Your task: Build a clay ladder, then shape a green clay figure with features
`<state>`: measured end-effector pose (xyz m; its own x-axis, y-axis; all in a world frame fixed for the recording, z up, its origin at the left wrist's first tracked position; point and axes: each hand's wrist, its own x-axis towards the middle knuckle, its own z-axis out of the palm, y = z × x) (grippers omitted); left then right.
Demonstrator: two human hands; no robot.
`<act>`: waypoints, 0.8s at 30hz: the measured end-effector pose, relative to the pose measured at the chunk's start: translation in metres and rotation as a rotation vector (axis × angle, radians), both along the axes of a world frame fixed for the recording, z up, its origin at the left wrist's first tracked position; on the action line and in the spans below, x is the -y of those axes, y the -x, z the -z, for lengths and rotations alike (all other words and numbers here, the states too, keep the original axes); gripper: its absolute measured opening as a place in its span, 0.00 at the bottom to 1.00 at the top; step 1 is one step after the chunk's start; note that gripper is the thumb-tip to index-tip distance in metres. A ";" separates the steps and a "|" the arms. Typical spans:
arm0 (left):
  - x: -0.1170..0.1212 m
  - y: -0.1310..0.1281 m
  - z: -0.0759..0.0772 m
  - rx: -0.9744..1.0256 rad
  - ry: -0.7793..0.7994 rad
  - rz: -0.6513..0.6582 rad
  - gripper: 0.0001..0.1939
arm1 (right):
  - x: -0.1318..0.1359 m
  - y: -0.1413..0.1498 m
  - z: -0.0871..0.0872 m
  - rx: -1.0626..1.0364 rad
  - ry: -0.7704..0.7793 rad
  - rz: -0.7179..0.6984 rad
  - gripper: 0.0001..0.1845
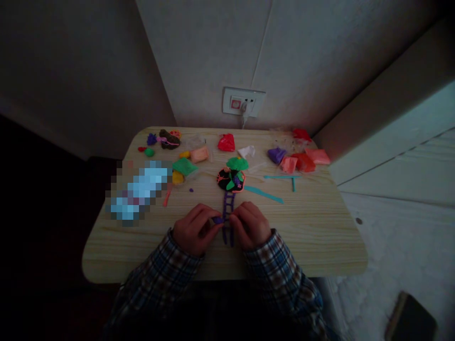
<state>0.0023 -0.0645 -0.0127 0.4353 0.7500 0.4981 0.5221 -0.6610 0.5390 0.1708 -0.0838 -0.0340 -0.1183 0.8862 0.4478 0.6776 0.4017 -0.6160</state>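
Note:
Between the thumb and forefinger of my left hand (196, 228) is a small piece of purple clay (218, 220). It is close to the left rail of a purple clay ladder (228, 208), which lies flat on the table. My right hand (251, 223) has its fingers pinched together at the ladder's right rail; whatever is in them, if anything, is hidden. Above the ladder's top end sits a black clay piece (223, 182) decorated with green leaves, orange strands and a purple bit. Green clay (237, 164) lies right behind it.
The wooden table (302, 237) also carries a teal flat tool (265, 193), teal sticks (282, 177), a red clay packet (226, 142), a purple clay packet (276, 155), green clay (185, 166) and a brown clay piece (169, 139). A blurred-out bright object (140, 192) lies left. Behind is a wall socket (243, 102).

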 end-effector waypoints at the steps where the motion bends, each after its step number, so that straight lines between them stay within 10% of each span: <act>1: 0.000 0.000 0.000 0.001 -0.008 0.006 0.03 | 0.001 0.002 0.000 0.019 -0.019 -0.023 0.18; 24: -0.003 0.001 0.003 -0.011 -0.043 0.129 0.10 | 0.002 0.004 -0.007 -0.060 -0.058 -0.132 0.14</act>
<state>0.0013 -0.0615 -0.0160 0.5325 0.6657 0.5228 0.4373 -0.7452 0.5035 0.1665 -0.0855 -0.0270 -0.2031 0.8375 0.5073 0.5791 0.5206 -0.6274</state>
